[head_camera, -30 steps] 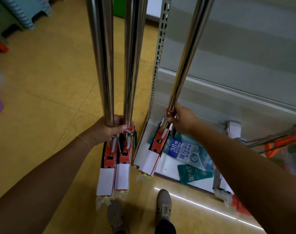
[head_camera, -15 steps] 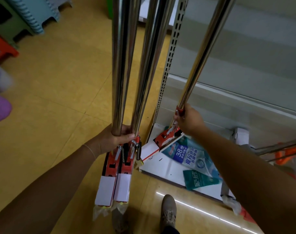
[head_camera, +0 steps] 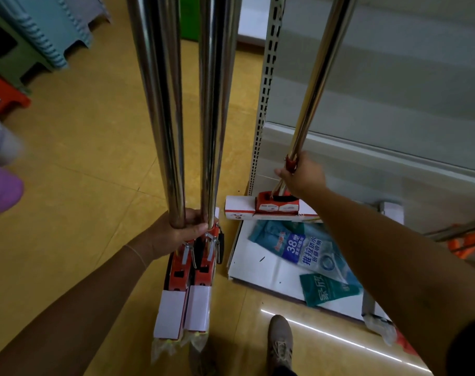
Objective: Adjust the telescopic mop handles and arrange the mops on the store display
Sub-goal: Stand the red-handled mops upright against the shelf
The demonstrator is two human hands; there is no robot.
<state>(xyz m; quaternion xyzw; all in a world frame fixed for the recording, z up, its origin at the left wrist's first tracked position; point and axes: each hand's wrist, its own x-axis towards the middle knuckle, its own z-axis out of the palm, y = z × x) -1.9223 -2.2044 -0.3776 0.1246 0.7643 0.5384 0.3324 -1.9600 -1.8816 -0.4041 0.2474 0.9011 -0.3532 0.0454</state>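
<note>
My left hand [head_camera: 176, 234] grips two chrome mop handles [head_camera: 163, 104] together just above their red heads. Those two mop heads [head_camera: 187, 291], red with white card sleeves, stand side by side on the yellow floor. My right hand [head_camera: 301, 177] grips the lower end of a third chrome handle [head_camera: 320, 74] at its red collar. That third mop's head [head_camera: 274, 207] lies crosswise at the back left corner of the white bottom shelf [head_camera: 258, 270], with the handle leaning up and to the right against the shelving.
Teal and blue packets [head_camera: 309, 253] lie on the bottom shelf. A perforated shelf upright [head_camera: 266, 85] stands between the mops. Orange-handled tools [head_camera: 466, 240] lie at the right edge. Plastic stools [head_camera: 41, 31] are stacked at the upper left. My shoe [head_camera: 281, 340] is on the floor below.
My right hand has moved the third mop back onto the shelf; its head has turned from pointing toward me to lying crosswise at the shelf's back corner. The left hand's two mops stay put.
</note>
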